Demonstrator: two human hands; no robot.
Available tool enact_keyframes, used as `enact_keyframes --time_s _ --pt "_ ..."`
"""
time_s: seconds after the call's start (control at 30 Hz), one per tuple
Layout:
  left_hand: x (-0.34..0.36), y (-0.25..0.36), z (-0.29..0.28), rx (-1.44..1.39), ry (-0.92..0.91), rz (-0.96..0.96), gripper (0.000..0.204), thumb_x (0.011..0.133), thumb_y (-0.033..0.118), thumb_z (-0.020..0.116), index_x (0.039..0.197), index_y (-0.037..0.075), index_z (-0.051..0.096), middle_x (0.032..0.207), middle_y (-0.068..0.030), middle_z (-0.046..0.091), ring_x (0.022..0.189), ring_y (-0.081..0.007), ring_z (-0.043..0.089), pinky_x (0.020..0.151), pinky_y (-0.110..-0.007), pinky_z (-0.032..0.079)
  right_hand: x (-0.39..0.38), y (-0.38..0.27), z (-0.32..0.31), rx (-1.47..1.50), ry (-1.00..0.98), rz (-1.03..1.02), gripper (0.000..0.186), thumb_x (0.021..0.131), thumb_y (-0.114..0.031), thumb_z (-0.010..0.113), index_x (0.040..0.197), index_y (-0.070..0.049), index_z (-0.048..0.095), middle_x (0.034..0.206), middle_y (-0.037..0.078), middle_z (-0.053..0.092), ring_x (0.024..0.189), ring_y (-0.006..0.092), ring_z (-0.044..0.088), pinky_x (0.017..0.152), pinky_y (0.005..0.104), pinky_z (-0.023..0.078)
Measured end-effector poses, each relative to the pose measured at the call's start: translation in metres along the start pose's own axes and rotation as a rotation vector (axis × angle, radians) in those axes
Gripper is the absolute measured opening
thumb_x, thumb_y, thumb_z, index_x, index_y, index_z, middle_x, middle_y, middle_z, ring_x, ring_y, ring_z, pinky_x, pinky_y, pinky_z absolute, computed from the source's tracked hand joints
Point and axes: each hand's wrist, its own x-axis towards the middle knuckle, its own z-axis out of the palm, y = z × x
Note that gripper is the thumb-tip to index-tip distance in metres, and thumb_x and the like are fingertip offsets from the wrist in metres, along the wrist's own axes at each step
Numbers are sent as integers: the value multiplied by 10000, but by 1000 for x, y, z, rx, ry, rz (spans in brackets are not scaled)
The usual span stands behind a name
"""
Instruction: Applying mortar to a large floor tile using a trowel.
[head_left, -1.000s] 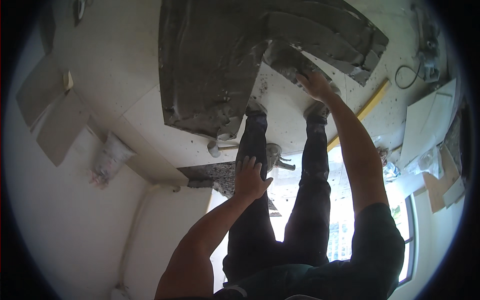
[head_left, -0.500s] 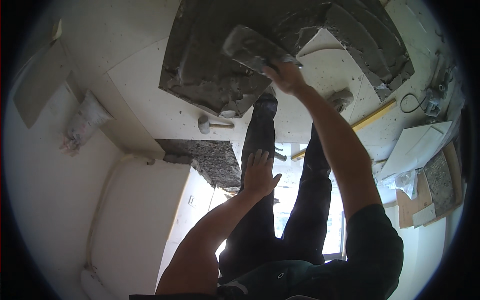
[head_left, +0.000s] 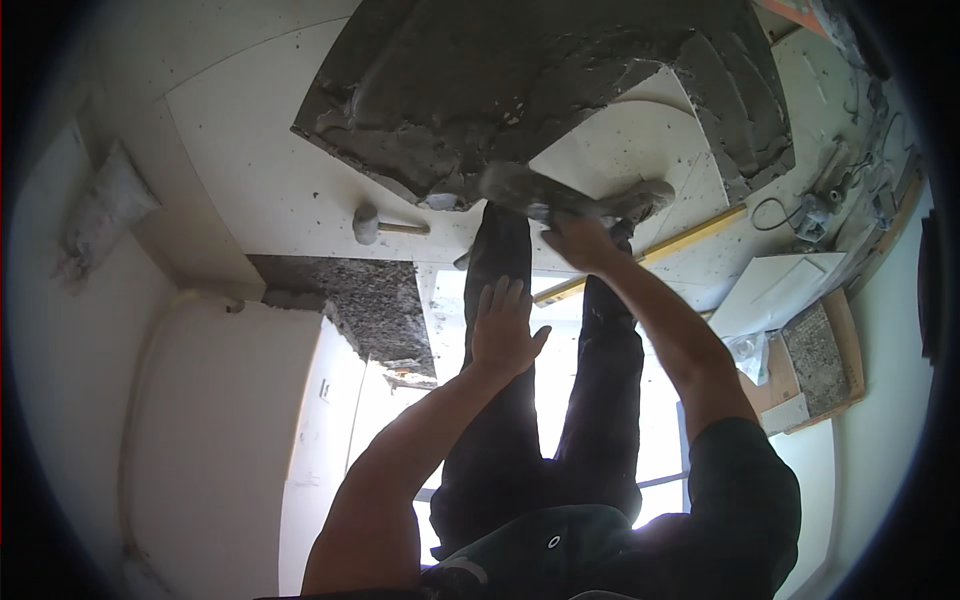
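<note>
My right hand (head_left: 583, 242) is closed round the handle of a plastering trowel (head_left: 530, 190), whose long flat blade is smeared grey. The blade is over my knee area, by the near edge of a broad layer of wet dark grey mortar (head_left: 450, 80) on the floor. The mortar bends round a bare pale panel (head_left: 640, 130) and looks smooth in the middle, ridged at the right. Flat on my left leg lies my left hand (head_left: 505, 330), fingers stretched out, holding nothing.
A mallet (head_left: 367, 224) lies left of my knees. On the right are a yellow bar (head_left: 690, 230), a white board (head_left: 775, 290), cardboard (head_left: 850, 345), a clear plastic bag (head_left: 748, 357) and cables with tools (head_left: 815, 215). A filled sack (head_left: 110, 215) leans far left.
My right hand has drawn the trowel back from the mortar toward my knees. The whole view has shifted slightly; my left hand stays on my leg.
</note>
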Motion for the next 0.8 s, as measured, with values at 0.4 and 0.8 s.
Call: enact_keyframes --time_s 0.4,0.8 --pt "-17 -22 -16 -85 4 -53 578 775 351 755 1227 26 599 1423 -185 464 1394 -339 345 1182 -473 211 59 -9 -53 -173 352 253 423 909 -464 549 988 -50 588 808 258 661 806 461 651 703 541 518" --pt "-33 -26 10 -295 109 -126 606 792 364 737 1262 19 574 1425 -197 453 1391 -360 342 1182 -496 204 91 -65 -14 809 16 346 372 959 -433 509 777 -108 509 570 -22 443 423 64 388 396 253 319"
